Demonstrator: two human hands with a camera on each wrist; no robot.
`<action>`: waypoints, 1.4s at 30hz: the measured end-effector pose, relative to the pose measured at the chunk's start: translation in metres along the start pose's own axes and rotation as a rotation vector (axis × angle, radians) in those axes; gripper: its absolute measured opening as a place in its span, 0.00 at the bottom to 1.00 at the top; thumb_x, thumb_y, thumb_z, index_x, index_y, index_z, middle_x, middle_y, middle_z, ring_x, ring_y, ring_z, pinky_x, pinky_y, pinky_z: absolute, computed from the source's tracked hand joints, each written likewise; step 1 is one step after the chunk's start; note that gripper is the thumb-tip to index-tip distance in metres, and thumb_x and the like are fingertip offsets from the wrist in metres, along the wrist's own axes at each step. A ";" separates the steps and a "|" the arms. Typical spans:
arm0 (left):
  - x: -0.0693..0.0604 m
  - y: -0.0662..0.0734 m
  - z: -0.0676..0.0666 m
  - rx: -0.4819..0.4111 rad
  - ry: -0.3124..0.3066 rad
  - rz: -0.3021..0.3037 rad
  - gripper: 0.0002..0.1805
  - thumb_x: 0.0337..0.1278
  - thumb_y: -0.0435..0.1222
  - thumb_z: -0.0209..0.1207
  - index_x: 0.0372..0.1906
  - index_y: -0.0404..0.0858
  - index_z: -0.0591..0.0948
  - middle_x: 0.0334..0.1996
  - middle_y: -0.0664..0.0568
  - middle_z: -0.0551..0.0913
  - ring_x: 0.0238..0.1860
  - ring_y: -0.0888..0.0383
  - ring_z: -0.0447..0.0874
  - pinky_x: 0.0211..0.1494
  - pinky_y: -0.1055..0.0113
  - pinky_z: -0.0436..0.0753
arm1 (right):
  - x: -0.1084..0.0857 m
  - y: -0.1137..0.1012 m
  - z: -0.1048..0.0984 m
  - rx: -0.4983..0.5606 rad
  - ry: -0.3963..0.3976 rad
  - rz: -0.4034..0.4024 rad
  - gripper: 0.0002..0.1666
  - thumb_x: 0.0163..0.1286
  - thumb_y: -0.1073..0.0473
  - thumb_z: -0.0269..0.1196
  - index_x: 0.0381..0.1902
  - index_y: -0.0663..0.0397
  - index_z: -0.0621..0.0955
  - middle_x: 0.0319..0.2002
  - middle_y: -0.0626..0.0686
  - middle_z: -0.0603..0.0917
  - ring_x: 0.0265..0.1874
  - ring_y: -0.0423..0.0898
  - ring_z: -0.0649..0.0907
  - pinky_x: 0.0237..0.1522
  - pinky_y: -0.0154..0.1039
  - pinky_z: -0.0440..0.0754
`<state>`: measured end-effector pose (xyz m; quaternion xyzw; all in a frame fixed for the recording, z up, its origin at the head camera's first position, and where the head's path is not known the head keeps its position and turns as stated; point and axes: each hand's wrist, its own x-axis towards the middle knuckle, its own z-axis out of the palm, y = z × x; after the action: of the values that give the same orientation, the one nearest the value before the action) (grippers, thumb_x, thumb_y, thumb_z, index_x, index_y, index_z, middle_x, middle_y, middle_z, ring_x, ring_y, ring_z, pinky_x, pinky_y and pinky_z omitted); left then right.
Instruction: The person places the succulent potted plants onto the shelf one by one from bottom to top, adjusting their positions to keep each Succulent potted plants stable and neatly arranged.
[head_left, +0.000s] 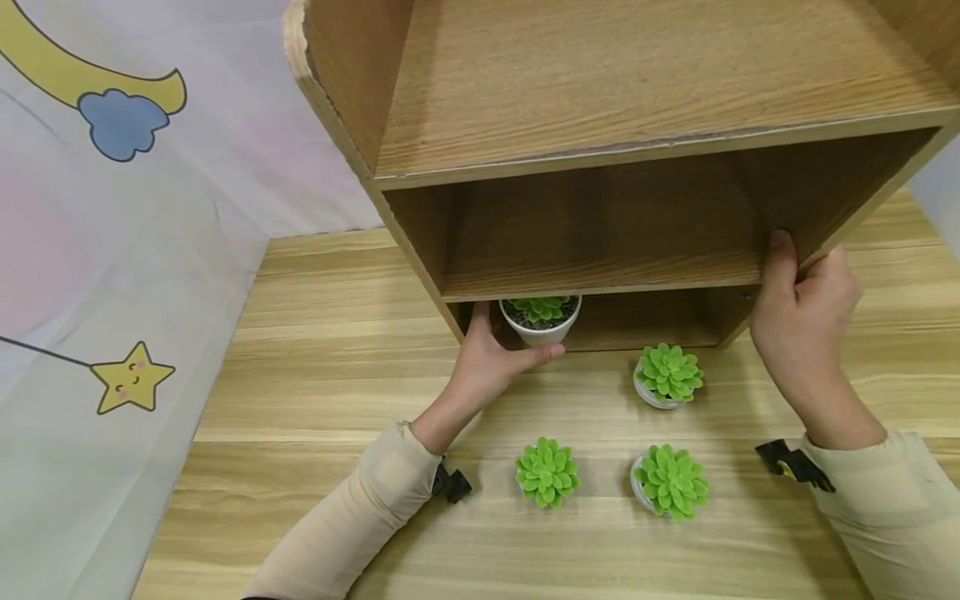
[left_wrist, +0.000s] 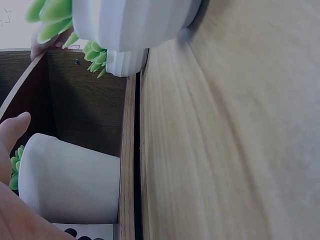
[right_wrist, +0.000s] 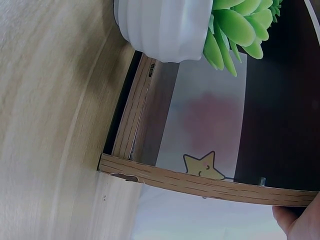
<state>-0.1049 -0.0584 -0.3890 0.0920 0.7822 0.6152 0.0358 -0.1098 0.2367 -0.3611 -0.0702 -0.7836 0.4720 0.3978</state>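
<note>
A white pot with a green succulent stands on the left side of the shelf's bottom compartment. My left hand reaches round it, thumb stretched across in front and fingers by its left side, partly hidden under the board. The left wrist view shows the thumb apart from the pot wall. My right hand grips the right side panel of the wooden shelf, thumb inside the middle compartment and fingers outside. Three more potted succulents stand on the table: one near the shelf, two nearer me.
The wood-grain table spreads under the shelf and arms. A pale cloth wall with moon, cloud and star prints stands at the left. Dark wrist mounts sit under both sleeves.
</note>
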 end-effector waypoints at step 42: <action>-0.017 -0.010 -0.003 0.004 -0.018 -0.013 0.59 0.44 0.36 0.77 0.77 0.41 0.50 0.72 0.48 0.57 0.71 0.55 0.55 0.72 0.55 0.57 | 0.000 0.000 0.001 -0.053 -0.003 0.060 0.12 0.74 0.57 0.55 0.42 0.59 0.83 0.33 0.41 0.81 0.32 0.31 0.78 0.34 0.26 0.68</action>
<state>-0.0900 -0.0670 -0.3994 0.0927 0.7836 0.6126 0.0467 -0.1105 0.2363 -0.3608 -0.1034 -0.7940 0.4629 0.3803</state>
